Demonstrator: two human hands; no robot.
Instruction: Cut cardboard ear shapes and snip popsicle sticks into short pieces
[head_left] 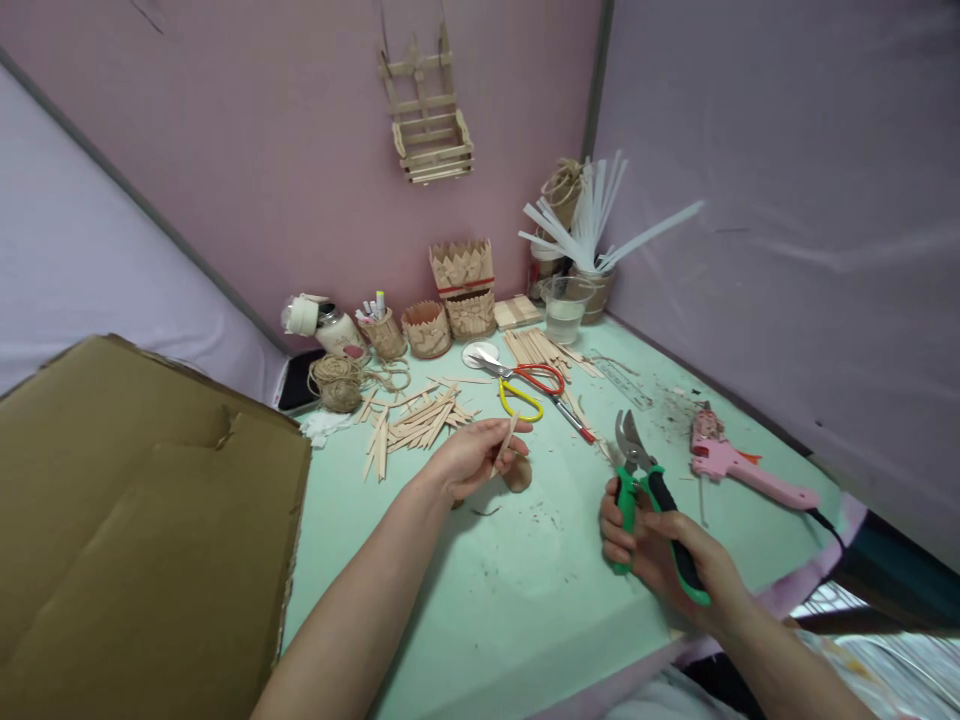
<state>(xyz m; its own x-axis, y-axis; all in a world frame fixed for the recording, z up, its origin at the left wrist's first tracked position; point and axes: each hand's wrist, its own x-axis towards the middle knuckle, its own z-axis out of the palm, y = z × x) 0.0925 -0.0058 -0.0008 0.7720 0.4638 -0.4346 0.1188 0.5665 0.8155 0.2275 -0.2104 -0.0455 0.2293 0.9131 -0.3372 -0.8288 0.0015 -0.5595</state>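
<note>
Between the fingers of my left hand (476, 458) is a thin wooden craft stick (507, 440), tilted upward. Partly hidden behind that hand, a small round brown piece (517, 474) lies on the table. My right hand (664, 550) grips green-and-black pruning shears (634, 470), their blades parted and pointing away from me. Beyond my left hand is a loose pile of cut wooden sticks (420, 422). Scissors (525, 382) with one red and one yellow handle lie open past my fingertips, beside a red-tipped metal tool (574, 418).
A pink glue gun (750, 475) lies at the right, its cord over the edge. A cardboard box (150, 520) takes up the left. Along the back stand stick-covered pots (427, 330), a water cup (564, 315), twine (337, 383) and a bottle (341, 333).
</note>
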